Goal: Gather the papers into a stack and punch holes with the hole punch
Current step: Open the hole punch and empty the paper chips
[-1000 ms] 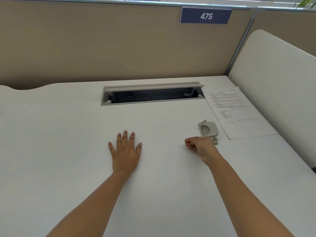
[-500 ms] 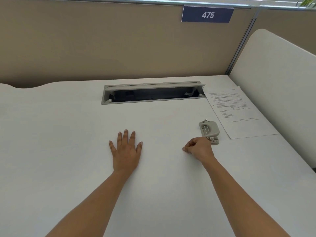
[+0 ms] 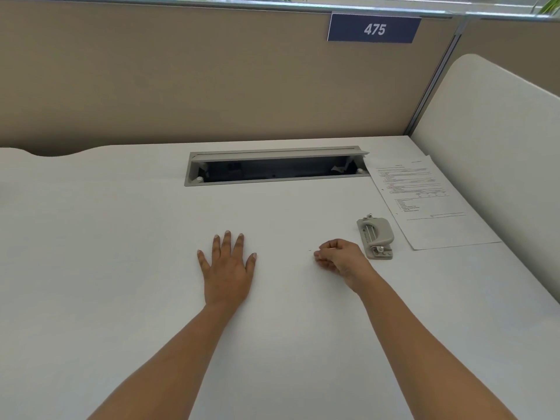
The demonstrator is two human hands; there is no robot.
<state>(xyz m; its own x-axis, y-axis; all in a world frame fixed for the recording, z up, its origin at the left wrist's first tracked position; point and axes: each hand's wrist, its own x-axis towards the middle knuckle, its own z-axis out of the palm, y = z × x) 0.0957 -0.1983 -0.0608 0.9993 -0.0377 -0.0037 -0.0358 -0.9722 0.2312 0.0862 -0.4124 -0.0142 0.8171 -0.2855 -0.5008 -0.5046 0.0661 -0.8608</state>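
Note:
A stack of printed white papers lies at the desk's right side, near the side panel. A grey hole punch sits just left of the papers' near corner. My left hand rests flat on the white desk, palm down, fingers spread, holding nothing. My right hand lies on the desk a little left of the punch, fingers curled in loosely; nothing shows in it. A tiny speck lies on the desk by its fingertips.
An open grey cable tray is recessed in the desk at the back. Tan partition walls close the back, with a blue "475" sign. A white side panel stands at the right.
My right hand has shifted slightly left, away from the hole punch, its fingers staying curled. My left hand has stayed flat in place.

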